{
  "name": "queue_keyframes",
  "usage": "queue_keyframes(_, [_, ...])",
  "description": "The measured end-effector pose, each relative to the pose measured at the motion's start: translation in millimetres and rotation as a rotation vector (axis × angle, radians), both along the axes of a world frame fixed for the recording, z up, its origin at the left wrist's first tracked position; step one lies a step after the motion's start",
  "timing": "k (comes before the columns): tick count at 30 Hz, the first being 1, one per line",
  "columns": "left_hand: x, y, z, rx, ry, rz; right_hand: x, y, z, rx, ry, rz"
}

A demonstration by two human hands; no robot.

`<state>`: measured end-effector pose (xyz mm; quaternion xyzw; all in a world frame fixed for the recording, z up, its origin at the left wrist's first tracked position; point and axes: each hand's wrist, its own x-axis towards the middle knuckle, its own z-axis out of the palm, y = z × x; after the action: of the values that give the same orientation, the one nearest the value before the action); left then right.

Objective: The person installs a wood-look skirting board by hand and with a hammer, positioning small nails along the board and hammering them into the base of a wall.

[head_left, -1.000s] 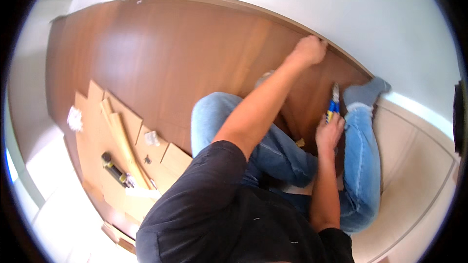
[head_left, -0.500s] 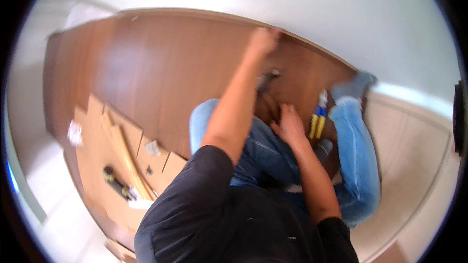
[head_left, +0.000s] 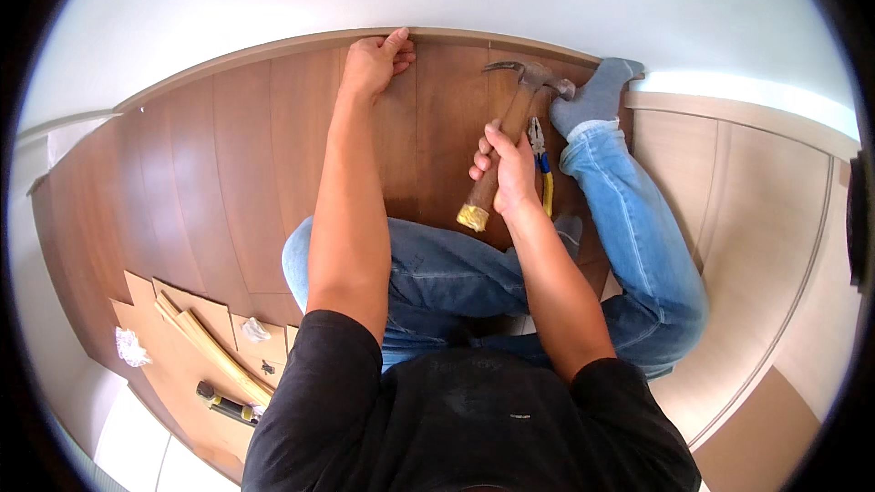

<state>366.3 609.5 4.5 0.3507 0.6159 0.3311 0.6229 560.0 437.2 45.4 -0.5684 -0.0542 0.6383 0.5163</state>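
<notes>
A claw hammer [head_left: 518,114] with a wooden handle and yellow wrap at its butt is gripped in my right hand [head_left: 510,169], raised above the floor with its head toward the wall. My left hand [head_left: 372,66] is at the wall, fingers curled and thumb against the narrow brown baseboard strip [head_left: 273,50]. Whether something small is pinched there is hidden. Just right of the hammer, pliers [head_left: 541,155] with blue and yellow handles lie on the brown plank floor [head_left: 246,128], partly covered by my right hand.
My socked foot [head_left: 597,96] rests near the wall corner, beside a beige panelled door [head_left: 747,210]. At lower left lie cardboard sheets [head_left: 173,374], with wooden strips [head_left: 214,346], a dark tool [head_left: 223,404] and crumpled plastic [head_left: 255,330] on them.
The hammer, low by my knee before, is now lifted in my right hand. My left hand has shifted left along the baseboard. The view has turned somewhat.
</notes>
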Motion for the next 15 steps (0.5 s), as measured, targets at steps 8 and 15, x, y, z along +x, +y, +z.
queue_keyframes(8, [1,-1,-8,0.047,0.003,0.030,-39,40,-26,0.048,-0.089,-0.228])
queue_keyframes(15, [3,-1,-16,0.049,0.007,0.037,-43,41,-28,0.073,-0.039,-0.251])
